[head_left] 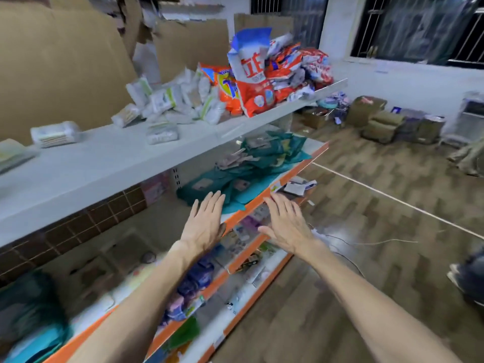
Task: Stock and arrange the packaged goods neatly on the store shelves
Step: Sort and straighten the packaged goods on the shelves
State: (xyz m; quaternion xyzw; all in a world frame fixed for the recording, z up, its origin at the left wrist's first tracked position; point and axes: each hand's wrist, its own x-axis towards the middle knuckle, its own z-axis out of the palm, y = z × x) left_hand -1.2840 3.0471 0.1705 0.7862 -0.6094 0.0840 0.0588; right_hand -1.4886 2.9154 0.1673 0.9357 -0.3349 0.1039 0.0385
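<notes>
Both of my hands are stretched out flat over the second shelf (293, 170) with its orange front edge. My left hand (205, 222) is open, fingers apart, just short of a heap of teal packets (243, 179). My right hand (286, 226) is open too, hovering over the orange edge, holding nothing. On the white top shelf (110, 163) lie small white packets (167, 100) and a pile of orange and red detergent bags (262, 82), with a blue-and-white bag on top. Lower shelves hold purple and blue packs (193, 284). The view is motion-blurred.
Cardboard sheets (65, 64) lean against the wall behind the top shelf. Cartons and bundles (379, 119) sit on the wooden floor at the far right under barred windows. A thin cable (366, 242) runs across the floor. A dark shape (468, 273) is at the right edge.
</notes>
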